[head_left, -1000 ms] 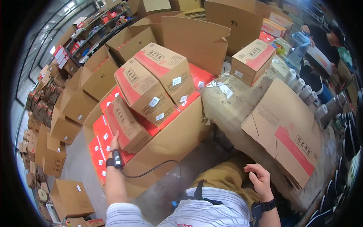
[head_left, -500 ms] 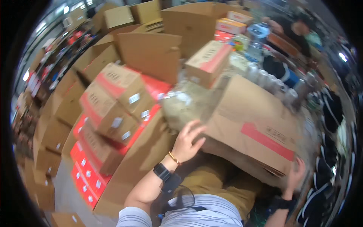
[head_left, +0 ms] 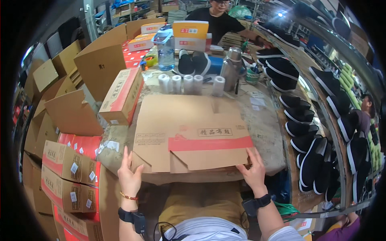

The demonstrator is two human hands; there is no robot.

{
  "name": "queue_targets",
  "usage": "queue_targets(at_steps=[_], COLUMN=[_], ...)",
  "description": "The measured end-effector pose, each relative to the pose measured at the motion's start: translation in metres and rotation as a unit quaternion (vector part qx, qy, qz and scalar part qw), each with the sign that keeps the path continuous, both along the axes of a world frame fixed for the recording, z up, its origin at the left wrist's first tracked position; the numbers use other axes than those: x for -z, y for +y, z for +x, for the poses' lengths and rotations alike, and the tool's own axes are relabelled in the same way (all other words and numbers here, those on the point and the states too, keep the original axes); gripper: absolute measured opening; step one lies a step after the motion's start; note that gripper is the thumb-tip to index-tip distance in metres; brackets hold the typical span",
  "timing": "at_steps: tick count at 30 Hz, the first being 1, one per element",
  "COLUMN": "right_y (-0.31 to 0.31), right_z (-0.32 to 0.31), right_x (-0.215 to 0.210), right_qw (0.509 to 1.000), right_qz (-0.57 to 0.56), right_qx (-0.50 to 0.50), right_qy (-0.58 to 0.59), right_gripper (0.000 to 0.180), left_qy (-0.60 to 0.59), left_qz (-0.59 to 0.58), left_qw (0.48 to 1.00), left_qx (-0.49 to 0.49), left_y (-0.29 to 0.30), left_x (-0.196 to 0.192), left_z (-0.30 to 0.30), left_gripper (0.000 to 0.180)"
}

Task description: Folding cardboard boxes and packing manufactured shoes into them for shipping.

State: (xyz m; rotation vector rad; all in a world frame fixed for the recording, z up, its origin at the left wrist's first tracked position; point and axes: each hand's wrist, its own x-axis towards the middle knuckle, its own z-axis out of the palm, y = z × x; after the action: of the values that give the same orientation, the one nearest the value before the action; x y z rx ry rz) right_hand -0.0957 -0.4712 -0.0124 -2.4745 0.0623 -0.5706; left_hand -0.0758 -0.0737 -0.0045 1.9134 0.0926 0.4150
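Note:
A flattened cardboard shoe box (head_left: 193, 116) with a red band lies on the table in front of me. My left hand (head_left: 130, 174) is beside its near left corner, fingers spread and thumb apart, with nothing in it. At the near right corner, my right hand (head_left: 254, 170) touches the cardboard's edge with its fingertips. That hand's thumb is apart from the outstretched fingers, and it does not wrap round the board.
A folded shoe box (head_left: 122, 94) stands to the left. Beyond the flat cardboard are white rolls (head_left: 188, 84), a steel thermos (head_left: 232, 70) and a water jug (head_left: 165, 50). Stacked boxes (head_left: 66, 176) flank me; black shoes (head_left: 297, 108) line the right racks. A person (head_left: 215, 24) works opposite.
My view has swung to the right, toward the table. The flattened box now lies squarely before me, and both hands have come to its near corners.

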Motion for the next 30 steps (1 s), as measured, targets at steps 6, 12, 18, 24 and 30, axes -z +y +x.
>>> queue_targets(at_steps=[6, 12, 18, 24, 30], right_y=[0.013, 0.041, 0.032, 0.020, 0.076], right_z=[-0.005, -0.002, 0.006, 0.029, 0.058], right_x=[-0.013, -0.042, -0.092, -0.187, -0.173], right_qw=[0.990, 0.991, 0.957, 0.973, 0.900], right_qz=[-0.127, -0.060, 0.017, 0.033, -0.107], right_qx=[0.066, -0.019, -0.083, -0.079, -0.252], right_qy=[-0.012, -0.114, -0.277, -0.216, -0.339], right_gripper=[0.083, 0.069, 0.049, 0.046, 0.016], left_qy=[0.033, 0.013, -0.204, -0.267, -0.062], left_qz=[0.033, -0.016, 0.236, -0.022, -0.229], left_qw=[0.999, 1.000, 0.947, 0.944, 0.940], left_qx=[0.014, -0.002, 0.077, 0.194, 0.244], left_y=[0.008, 0.009, 0.019, -0.034, -0.019], left_x=[-0.001, 0.006, -0.059, -0.105, -0.079], left_z=[0.000, 0.009, 0.033, 0.065, 0.137], left_gripper=[0.089, 0.082, 0.060, 0.067, 0.048])
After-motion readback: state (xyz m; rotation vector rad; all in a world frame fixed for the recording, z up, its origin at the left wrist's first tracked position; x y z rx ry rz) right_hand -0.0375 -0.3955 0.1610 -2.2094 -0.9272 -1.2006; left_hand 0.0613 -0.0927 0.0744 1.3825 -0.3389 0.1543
